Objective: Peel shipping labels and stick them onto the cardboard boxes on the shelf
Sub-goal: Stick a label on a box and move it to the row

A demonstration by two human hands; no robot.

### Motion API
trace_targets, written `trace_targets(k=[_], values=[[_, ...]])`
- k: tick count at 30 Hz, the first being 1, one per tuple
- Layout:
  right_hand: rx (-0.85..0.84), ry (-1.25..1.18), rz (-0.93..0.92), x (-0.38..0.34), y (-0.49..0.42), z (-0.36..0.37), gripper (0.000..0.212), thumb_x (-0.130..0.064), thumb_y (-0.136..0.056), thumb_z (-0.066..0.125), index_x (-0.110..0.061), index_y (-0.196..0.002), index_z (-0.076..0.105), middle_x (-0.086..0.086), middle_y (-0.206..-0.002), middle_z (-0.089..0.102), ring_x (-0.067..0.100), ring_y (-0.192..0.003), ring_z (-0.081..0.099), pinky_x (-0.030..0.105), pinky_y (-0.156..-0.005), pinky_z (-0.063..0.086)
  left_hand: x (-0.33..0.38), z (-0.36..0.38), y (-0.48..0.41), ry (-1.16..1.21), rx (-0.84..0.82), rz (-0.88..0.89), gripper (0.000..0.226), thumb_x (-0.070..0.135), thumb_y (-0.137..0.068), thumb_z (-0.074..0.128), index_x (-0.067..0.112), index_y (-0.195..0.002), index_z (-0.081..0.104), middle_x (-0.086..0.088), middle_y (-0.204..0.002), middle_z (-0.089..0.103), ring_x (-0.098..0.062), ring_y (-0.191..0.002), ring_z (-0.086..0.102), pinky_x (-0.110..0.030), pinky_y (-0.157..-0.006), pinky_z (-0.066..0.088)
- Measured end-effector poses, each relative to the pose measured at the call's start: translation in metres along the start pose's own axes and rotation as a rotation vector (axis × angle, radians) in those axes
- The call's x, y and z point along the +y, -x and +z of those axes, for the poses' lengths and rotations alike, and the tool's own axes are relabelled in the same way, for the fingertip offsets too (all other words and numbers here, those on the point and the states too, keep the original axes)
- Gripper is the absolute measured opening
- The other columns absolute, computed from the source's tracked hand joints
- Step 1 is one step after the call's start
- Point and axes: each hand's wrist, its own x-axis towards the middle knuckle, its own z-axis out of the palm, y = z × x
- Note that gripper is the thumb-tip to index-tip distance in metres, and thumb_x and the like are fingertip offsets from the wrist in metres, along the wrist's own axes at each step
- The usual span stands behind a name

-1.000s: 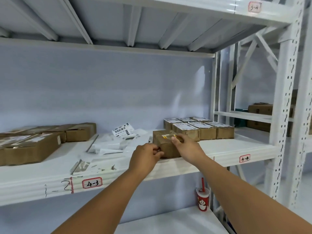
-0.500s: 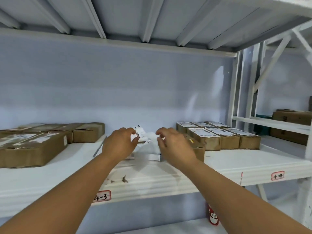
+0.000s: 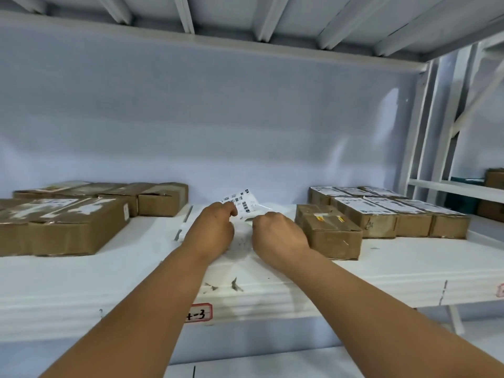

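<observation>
A white shipping label with barcodes stands tilted above a heap of white label sheets in the middle of the shelf. My left hand pinches its lower left corner. My right hand is curled just to the right of it, over the sheets; its fingertips are hidden. A small unlabelled cardboard box with yellow tape marks sits right beside my right hand. Behind it stand several labelled boxes. More brown boxes lie at the left.
The white shelf carries a front tag reading 4-3. A metal strip lies left of the label heap. Another shelf bay with boxes is at the far right, past the white uprights.
Both hands left the small box and moved left to the label heap. My left hand took hold of a label and lifted it. The view shifted left.
</observation>
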Motion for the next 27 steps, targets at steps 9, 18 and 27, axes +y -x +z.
trace_targets(k=[9,18,27], values=[[-0.184,-0.143,0.103,-0.009,-0.011,0.027,0.033,-0.034,-0.091,0.04,-0.018,-0.114,0.056,0.009,-0.122,0.057,0.03,-0.116,0.048,0.041,-0.097,0.043,0.01,-0.009,0.011,0.014,-0.001,-0.288,0.048,0.024,-0.086,0.049,0.023,-0.132,0.035,-0.006,-0.13,0.042,-0.03,-0.12,0.043,-0.047,-0.099,0.037],[-0.074,-0.27,-0.096,-0.018,-0.032,0.036,0.029,-0.035,-0.092,0.045,-0.016,-0.111,0.057,0.013,-0.108,0.064,0.032,-0.102,0.059,0.033,-0.077,0.045,0.001,-0.007,0.003,0.025,0.431,-0.053,0.062,0.009,-0.067,0.071,0.008,-0.125,0.051,-0.019,-0.121,0.044,-0.038,-0.111,0.045,-0.048,-0.093,0.043],[0.379,-0.846,0.028,-0.004,-0.024,0.019,0.023,-0.018,-0.097,0.043,-0.013,-0.096,0.065,-0.001,-0.086,0.067,0.012,-0.081,0.057,0.023,-0.072,0.042,0.009,-0.008,0.006,0.134,0.526,0.134,0.067,0.014,-0.068,0.079,0.009,-0.125,0.045,-0.019,-0.121,0.038,-0.033,-0.108,0.047,-0.028,-0.084,0.042]])
